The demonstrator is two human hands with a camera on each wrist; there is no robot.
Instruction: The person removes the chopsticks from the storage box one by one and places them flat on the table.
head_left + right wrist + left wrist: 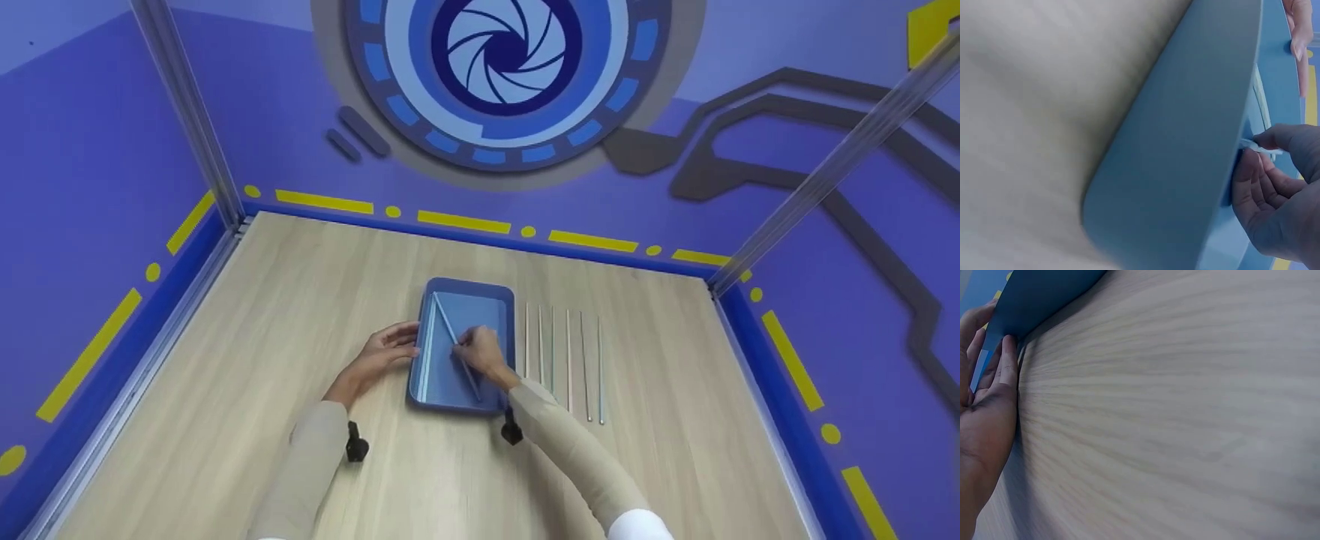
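Here's the wooden table [675,360], its near edge cut off below, and sitting on it a single blue tray [471,283], one corner tucked behind a forearm. Two hands at work: the left hand [380,354] is against the tray's left wall, thumb and fingers parted and fairly straight, touching the side rather than clenching. The right hand [484,351] reaches inside, thumb and fingertips pinching one thin stick [445,318], which slants across the tray with its middle covered by the grip. Beside the tray on the right, six more, count them, a row of sticks [601,375], several lower ends lost behind the right sleeve. And along the tray's left side lies a pale strip [427,352], one stick or several, impossible to tell.
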